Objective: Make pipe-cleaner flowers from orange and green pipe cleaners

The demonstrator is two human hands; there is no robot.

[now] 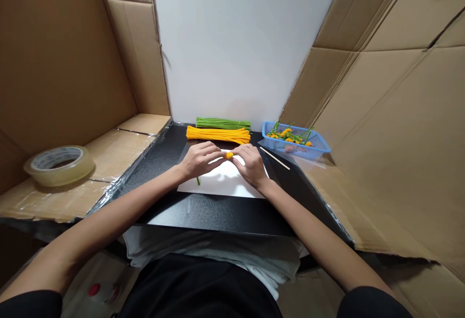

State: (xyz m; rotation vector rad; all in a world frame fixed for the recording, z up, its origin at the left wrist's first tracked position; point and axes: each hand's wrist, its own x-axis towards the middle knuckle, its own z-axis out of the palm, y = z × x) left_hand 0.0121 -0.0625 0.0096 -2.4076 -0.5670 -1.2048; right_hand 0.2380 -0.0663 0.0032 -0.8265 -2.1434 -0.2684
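Between my two hands, above the white sheet (232, 187), is a small bunched yellow pipe cleaner piece (228, 155). My left hand (203, 158) pinches it from the left with its fingertips. From the right, the fingers of my right hand (250, 163) close on its other side. A short green pipe cleaner stem (198, 181) shows below my left hand; its upper part is hidden. Behind the hands lie a bundle of yellow pipe cleaners (218, 134) and a bundle of green pipe cleaners (223, 123).
At the back right a blue plastic basket (319, 151) holds several yellow and green pieces. A thin wooden stick (274, 158) lies on the black table (218, 214). A tape roll (60, 164) rests on cardboard at left. Cardboard walls (399, 129) flank both sides.
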